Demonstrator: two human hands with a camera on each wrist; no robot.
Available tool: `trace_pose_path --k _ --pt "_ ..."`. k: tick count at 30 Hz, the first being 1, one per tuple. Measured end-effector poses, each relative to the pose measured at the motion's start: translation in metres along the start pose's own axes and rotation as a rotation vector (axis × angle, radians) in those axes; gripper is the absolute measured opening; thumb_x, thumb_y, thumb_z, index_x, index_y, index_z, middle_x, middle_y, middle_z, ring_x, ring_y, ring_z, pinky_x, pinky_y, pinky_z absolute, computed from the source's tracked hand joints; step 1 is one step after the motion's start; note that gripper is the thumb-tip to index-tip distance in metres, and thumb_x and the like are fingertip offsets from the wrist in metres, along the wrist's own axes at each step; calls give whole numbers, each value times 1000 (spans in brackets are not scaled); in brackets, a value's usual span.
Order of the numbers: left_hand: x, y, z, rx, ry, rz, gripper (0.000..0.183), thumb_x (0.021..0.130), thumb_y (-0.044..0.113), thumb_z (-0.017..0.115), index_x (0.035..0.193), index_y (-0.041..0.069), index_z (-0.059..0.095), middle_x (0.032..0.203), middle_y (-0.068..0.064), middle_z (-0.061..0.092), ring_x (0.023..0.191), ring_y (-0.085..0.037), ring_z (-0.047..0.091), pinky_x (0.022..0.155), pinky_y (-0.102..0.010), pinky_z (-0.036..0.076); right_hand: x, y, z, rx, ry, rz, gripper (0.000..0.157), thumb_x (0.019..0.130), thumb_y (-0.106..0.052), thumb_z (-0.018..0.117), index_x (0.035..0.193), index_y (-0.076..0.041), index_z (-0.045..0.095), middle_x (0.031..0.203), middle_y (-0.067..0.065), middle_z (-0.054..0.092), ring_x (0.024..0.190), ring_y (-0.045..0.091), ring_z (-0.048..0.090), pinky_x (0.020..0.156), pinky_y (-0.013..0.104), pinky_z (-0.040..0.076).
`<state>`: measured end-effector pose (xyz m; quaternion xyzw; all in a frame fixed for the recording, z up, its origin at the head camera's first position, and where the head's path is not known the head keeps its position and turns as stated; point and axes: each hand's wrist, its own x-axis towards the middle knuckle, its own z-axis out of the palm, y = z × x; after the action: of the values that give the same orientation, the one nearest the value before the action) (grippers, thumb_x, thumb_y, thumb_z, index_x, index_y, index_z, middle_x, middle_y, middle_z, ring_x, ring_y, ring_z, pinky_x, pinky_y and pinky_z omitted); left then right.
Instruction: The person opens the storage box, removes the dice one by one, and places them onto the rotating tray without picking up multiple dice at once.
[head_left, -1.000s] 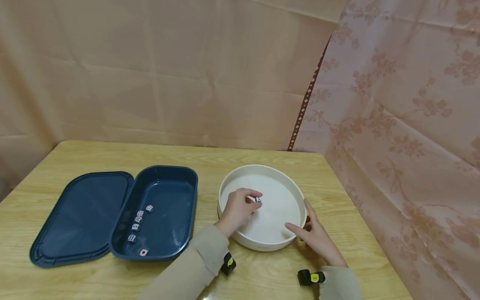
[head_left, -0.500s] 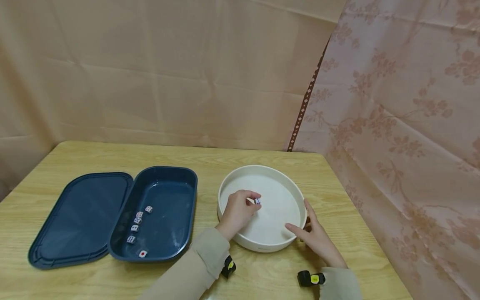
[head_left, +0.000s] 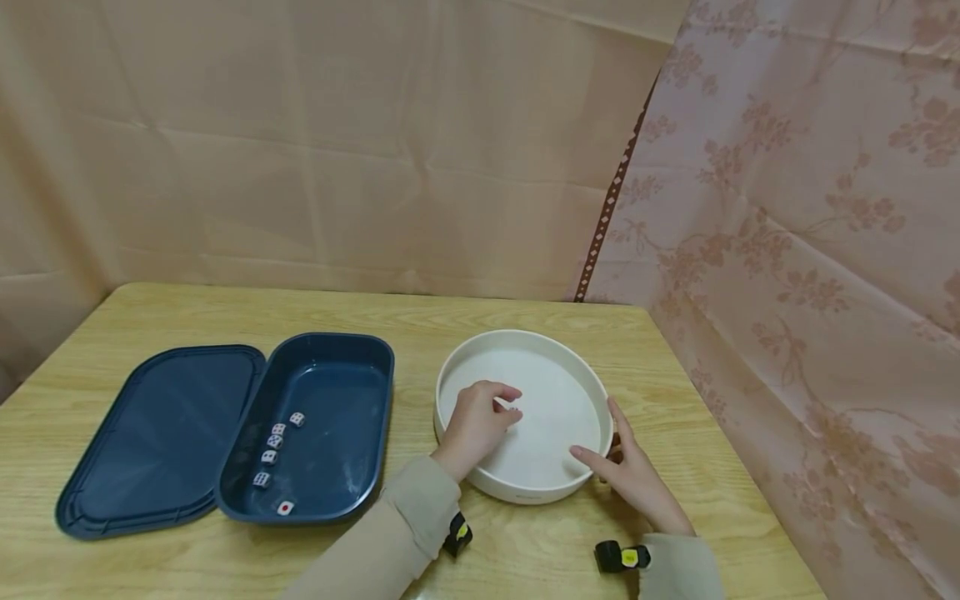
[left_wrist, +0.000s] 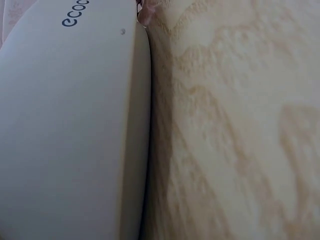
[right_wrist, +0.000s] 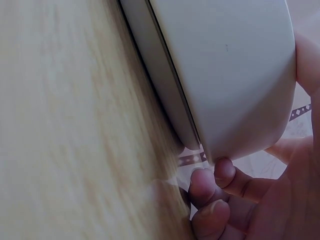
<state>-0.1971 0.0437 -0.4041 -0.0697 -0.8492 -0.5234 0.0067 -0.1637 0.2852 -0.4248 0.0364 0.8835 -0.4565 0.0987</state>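
Note:
My left hand point(head_left: 478, 421) hovers inside a shallow round white tray point(head_left: 558, 392), its thumb and index fingertips apart. Only a tiny speck shows by the thumb tip; the tray floor behind the fingers is hidden. On the tray's right side, my right hand point(head_left: 633, 479) grips the wall, thumb over the rim and fingers outside. The right wrist view shows these fingertips point(right_wrist: 225, 172) at the tray's lower edge. Several white dice point(head_left: 276, 440) lie in a deep blue box point(head_left: 386, 392) to the left, one with a red dot point(head_left: 285, 507) nearest me.
A flat blue lid point(head_left: 161, 433) lies left of the box, against its side. Both containers stand on a wood-grain table point(head_left: 420, 312). Hanging cloth point(head_left: 360, 150) closes off the back, and a floral curtain point(head_left: 810, 250) runs along the right edge.
The die pinched between my left thumb and index finger dipped slightly, and it no longer shows between them now. My right hand keeps its grip on the tray.

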Motion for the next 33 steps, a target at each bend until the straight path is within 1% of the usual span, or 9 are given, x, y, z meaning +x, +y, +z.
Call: trace_pose_path --k 4,10,14,21,25,28,31,33 --pt "-1 1 0 8 8 3 21 86 9 76 107 6 75 100 -9 71 77 -12 61 69 -24 50 0 -1 0 -12 2 14 106 89 -43 72 160 -23 -4 118 12 53 90 18 48 67 26 45" --pt "-3 2 1 -6 54 32 20 87 12 76 107 9 76 103 -5 70 82 -12 62 70 -22 49 0 -2 0 -24 7 26 106 89 -44 72 160 -24 -4 119 13 54 90 18 49 67 27 45" --pt "-5 1 0 -66 71 55 21 88 13 75 108 8 75 104 -6 71 85 -14 62 70 -21 49 0 -2 0 -15 8 28 105 89 -43 71 160 -24 -5 117 12 53 90 18 48 66 26 45" --pt "-8 4 -4 -206 85 68 21 89 16 74 109 8 74 100 -7 70 82 -11 62 65 -18 53 -1 -2 1 -9 10 25 105 89 -42 71 160 -23 -4 114 12 52 94 19 47 69 26 43" --pt "-11 11 -8 -266 87 94 22 89 18 75 108 8 74 99 -8 71 78 -11 63 64 -19 55 -1 -2 1 -16 10 27 105 89 -42 71 160 -23 -4 115 13 52 95 19 48 69 27 43" --pt "-14 20 -12 -310 72 96 23 90 21 74 110 10 73 99 -6 71 78 -10 63 63 -21 57 -1 -2 0 -14 7 27 105 89 -42 71 160 -24 -5 115 13 53 94 19 48 69 27 43" --pt "-17 29 -18 -328 49 94 26 90 25 74 112 11 73 99 -6 71 78 -13 64 62 -23 57 -1 -2 0 -8 4 28 105 90 -42 71 160 -24 -5 115 13 52 95 19 48 69 27 43" --pt "-19 34 -22 -328 33 88 27 91 27 73 113 13 73 99 -5 71 76 -17 66 62 -23 57 -1 -2 1 -8 4 30 105 89 -42 71 160 -24 -5 115 13 52 95 19 47 69 27 43"
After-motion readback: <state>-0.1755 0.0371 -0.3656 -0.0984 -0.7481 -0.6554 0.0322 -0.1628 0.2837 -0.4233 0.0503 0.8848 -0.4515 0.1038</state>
